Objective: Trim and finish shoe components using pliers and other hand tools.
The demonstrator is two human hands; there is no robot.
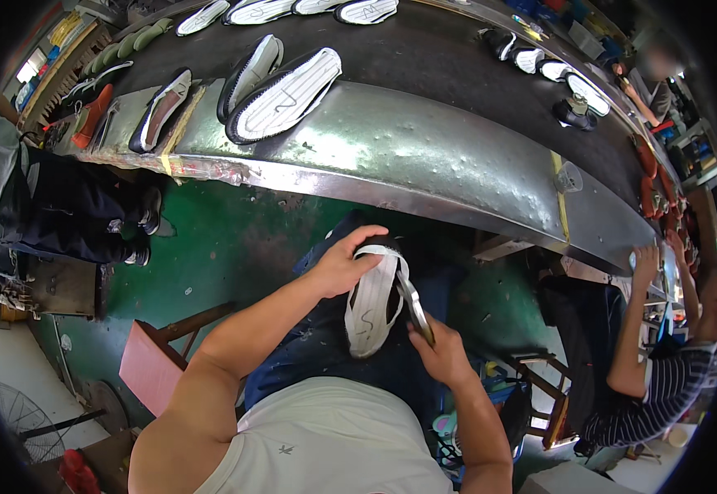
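Over my lap I hold a shoe upper (371, 311), its white underside facing up and its dark edge showing at the far end. My left hand (347, 265) is closed round the far left side of it, thumb on the white face. My right hand (442, 354) grips metal pliers (414, 305). Their head meets the right edge of the shoe upper near its far end; whether the jaws pinch the edge I cannot tell.
A metal-edged bench (424, 156) curves across in front, bearing a pair of white-bottomed shoes (286, 95) and a brown shoe (161, 111). More shoes line the dark belt (424, 58). A striped-sleeved co-worker (671, 387) works at right; another person (53, 198) stands left, near a pink board (151, 368).
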